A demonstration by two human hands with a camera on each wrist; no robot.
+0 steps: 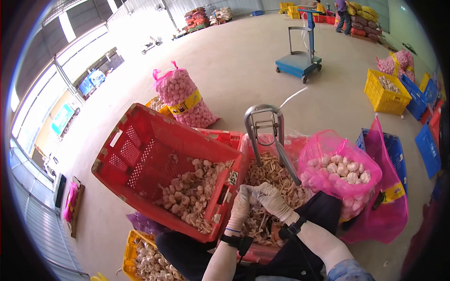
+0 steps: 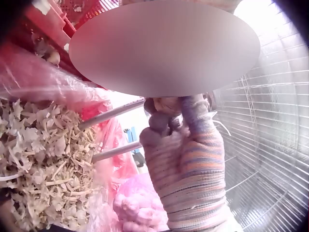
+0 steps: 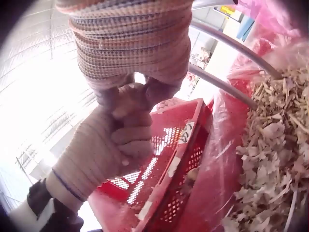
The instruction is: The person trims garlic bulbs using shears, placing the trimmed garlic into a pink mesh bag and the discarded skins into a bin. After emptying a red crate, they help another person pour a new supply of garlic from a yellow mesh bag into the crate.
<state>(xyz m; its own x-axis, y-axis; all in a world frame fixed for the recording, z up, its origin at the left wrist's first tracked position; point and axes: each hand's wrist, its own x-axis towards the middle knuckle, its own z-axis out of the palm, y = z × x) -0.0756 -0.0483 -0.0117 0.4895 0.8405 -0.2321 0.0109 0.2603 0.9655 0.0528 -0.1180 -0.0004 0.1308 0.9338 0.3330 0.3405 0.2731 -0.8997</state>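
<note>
In the head view my gloved left hand (image 1: pixel 239 210) and right hand (image 1: pixel 276 203) meet over a plastic-lined red crate of garlic skins (image 1: pixel 262 222). Fingers of both are bent in toward each other. A small tan garlic bulb (image 3: pixel 129 100), mostly covered by the fingers, shows between them in the right wrist view. Just beyond my hands a metal stand with a looped frame (image 1: pixel 262 110) rises from the crate. Left of them a tilted red crate (image 1: pixel 136 154) holds garlic bulbs (image 1: pixel 180 192). To the right is a pink mesh bag (image 1: pixel 328 145) of white bulbs (image 1: pixel 344 168).
A filled pink mesh bag (image 1: pixel 178 91) stands behind the tilted crate. Below left sits a yellow crate of garlic (image 1: pixel 152 260). A blue crate (image 1: pixel 396 145) is behind the pink netting on the right. Farther off are a blue platform scale (image 1: pixel 298 65) and people near stacked sacks.
</note>
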